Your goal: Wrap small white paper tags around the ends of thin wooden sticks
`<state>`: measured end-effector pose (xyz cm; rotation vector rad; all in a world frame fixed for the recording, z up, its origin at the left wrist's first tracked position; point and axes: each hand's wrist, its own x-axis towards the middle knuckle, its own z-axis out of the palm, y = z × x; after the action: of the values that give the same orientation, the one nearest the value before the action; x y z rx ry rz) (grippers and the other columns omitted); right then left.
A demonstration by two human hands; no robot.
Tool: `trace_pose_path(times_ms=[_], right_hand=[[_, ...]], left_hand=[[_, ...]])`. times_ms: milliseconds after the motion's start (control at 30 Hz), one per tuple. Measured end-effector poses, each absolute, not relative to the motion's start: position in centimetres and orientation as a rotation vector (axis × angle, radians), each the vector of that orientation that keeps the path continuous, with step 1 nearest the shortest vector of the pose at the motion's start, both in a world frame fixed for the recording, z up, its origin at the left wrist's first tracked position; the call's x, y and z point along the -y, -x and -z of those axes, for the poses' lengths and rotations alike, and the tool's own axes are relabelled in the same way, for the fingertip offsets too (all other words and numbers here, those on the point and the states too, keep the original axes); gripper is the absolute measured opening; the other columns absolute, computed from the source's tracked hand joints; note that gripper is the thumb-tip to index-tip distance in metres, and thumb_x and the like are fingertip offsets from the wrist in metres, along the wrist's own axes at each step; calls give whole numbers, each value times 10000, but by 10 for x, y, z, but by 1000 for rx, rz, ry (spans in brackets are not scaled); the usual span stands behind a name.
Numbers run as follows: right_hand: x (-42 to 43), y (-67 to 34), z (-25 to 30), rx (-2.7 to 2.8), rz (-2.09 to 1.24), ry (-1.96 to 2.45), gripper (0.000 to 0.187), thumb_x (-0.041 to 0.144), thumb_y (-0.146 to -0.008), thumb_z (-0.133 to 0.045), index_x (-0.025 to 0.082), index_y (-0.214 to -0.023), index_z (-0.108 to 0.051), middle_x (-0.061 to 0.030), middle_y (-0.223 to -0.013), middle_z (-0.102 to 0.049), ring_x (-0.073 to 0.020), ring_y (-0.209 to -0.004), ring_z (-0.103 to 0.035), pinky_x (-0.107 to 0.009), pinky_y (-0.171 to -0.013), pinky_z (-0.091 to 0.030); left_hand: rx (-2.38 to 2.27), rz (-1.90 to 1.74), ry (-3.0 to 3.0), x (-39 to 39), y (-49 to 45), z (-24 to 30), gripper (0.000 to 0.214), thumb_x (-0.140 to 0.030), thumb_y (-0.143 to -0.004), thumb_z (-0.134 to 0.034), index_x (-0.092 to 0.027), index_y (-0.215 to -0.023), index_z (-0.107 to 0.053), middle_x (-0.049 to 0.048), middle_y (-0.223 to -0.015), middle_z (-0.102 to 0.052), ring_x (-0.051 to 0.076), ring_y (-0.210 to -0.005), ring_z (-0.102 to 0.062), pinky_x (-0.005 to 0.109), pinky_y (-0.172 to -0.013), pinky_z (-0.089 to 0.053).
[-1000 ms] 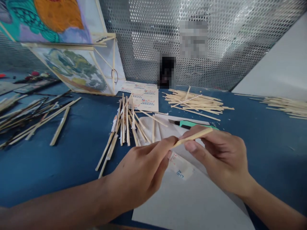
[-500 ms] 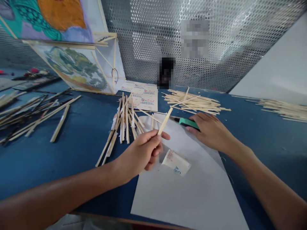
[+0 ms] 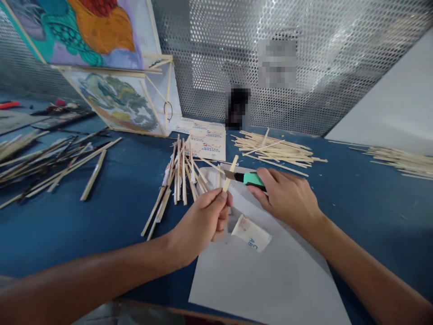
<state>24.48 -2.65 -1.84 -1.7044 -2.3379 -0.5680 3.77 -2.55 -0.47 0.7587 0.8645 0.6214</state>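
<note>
Over there the left hand point(image 3: 201, 219) pinches a stick point(image 3: 233, 164) pointing away, the right hand point(image 3: 291, 194) gripping a knife point(image 3: 252, 179), blade point(image 3: 237, 176) crosswise to the stick.

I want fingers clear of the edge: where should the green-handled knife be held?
By its green handle, from the right, as the right hand does. The blade points left, across the wooden strip in the left hand, so the handle looks safer; whether blade and strip touch, I can't tell.
</note>
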Motion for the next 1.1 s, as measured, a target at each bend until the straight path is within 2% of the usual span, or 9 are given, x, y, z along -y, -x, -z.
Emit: trace_pose_path(times_ms=[100, 200, 267, 333, 500, 700, 867, 933, 1100], right_hand=[[4, -273, 2, 2127, 539, 2036, 498, 559, -1000, -363, 170, -1083, -663, -138, -849, -716, -267, -738, -653, -324, -599, -291], [-14, -335, -26, 1394, 441, 2566, 635, 616, -979, -317, 113, -1081, -691, -234, -838, -706, -288, -700, -641, -370, -609, -302], [-11, -368, -42, 1233, 595, 2532, 691, 590, -1008, -216, 78, -1263, -604, -321, -994, -689, -327, -826, -655, -415, -650, -308], [1, -371, -51, 1389, 622, 2311, 598, 566, -1018, -239, 141, -1189, -623, -256, -929, -707, -298, -786, -640, -409, -656, -315], [49, -279, -37, 2033, 243, 1853, 496, 605, -999, -258, 230, -986, -582, -62, -651, -651, -229, -545, -582, -326, -540, -321], [52, -237, -32, 2144, 370, 1984, 597, 639, -997, -212, 245, -978, -660, -91, -735, -726, -290, -638, -663, -342, -533, -267], [21, -293, -53, 1724, 456, 2262, 787, 594, -1014, -112, 93, -997, -720, -264, -788, -713, -317, -629, -655, -361, -566, -324], [21, -295, -53, 1676, 449, 2229, 744, 487, -1040, -56, 133, -1064, -710, -223, -836, -735, -300, -693, -671, -353, -606, -349], [48, -245, -29, 2063, 361, 1920, 519, 557, -1022, -283, 222, -967, -675, -81, -761, -748, -244, -647, -651, -304, -570, -242]], left_hand=[[-845, -621, -731, 32, -37, -4, 273, -299, -1013, -431, -196, -766, -483, -93, -550, -293, 50, -412, -194, 127, -354, -129], [-811, -544, -656, 39, -31, -16, 209, -305, -960, -532, -198, -784, -499, -94, -570, -306, 46, -411, -197, 127, -346, -109], [-842, -730, -637, 38, -28, -24, 182, -269, -941, -564, -206, -789, -487, -103, -586, -263, 43, -420, -172, 124, -353, -98], [-832, -762, -697, 33, -29, -31, 207, -233, -974, -496, -205, -769, -479, -103, -575, -224, 48, -422, -151, 131, -359, -90], [-805, -661, -745, 28, -42, -34, 266, -232, -1026, -410, -207, -769, -471, -102, -564, -193, 64, -444, -122, 134, -354, -105], [-797, -644, -775, 54, -44, -37, 263, -272, -1034, -417, -207, -785, -472, -104, -568, -203, 63, -449, -137, 120, -353, -119], [-823, -627, -765, 60, -42, -41, 246, -260, -1015, -441, -203, -778, -476, -104, -559, -256, 56, -432, -146, 130, -352, -107], [-856, -687, -771, 49, -42, -42, 261, -206, -1011, -404, -200, -756, -459, -110, -557, -215, 55, -423, -130, 133, -355, -91], [-818, -690, -814, 35, -42, -43, 256, -207, -1006, -432, -190, -757, -489, -110, -562, -205, 50, -420, -126, 135, -359, -75]])
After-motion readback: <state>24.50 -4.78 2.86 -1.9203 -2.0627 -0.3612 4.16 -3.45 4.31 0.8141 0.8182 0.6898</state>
